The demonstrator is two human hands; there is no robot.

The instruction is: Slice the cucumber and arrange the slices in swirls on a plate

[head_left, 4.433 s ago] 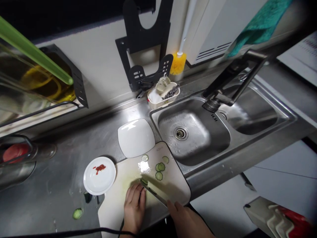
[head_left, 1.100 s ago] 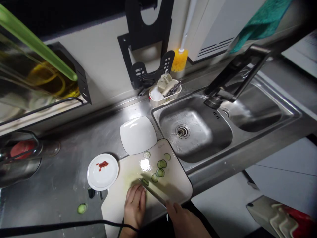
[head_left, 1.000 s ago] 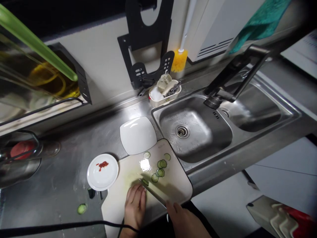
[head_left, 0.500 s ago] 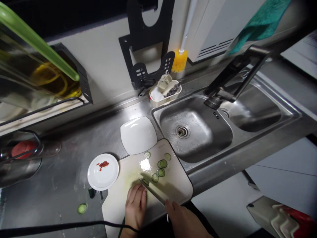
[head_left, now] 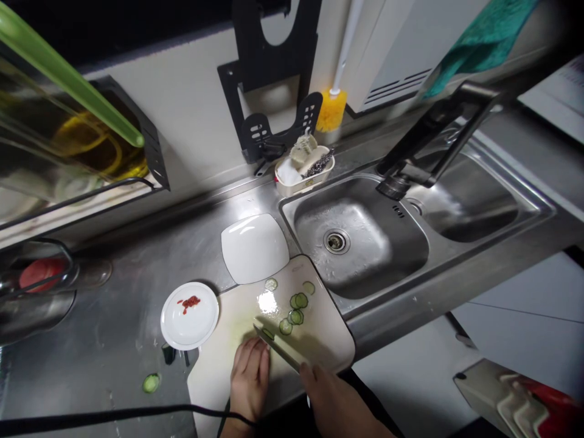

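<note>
My left hand (head_left: 249,380) lies curled on the pale cutting board (head_left: 319,347), its fingers pressed down on a piece of cucumber (head_left: 267,334) that shows only at their tips. My right hand (head_left: 331,401) grips the handle of a knife (head_left: 276,348). The blade lies slanted across the board, right beside my left fingertips. Several round cucumber slices (head_left: 295,309) lie just beyond the blade.
A square white plate (head_left: 253,247) sits behind the board. A small round plate (head_left: 189,315) with red bits is to its left. One stray cucumber slice (head_left: 150,382) lies on the steel counter. The double sink (head_left: 360,243) with its faucet (head_left: 424,152) is at right. A black cable (head_left: 114,415) crosses the front.
The knife and my right hand have shifted slightly left toward my left fingers. Since the oldest frame, more slices have gathered on the board.
</note>
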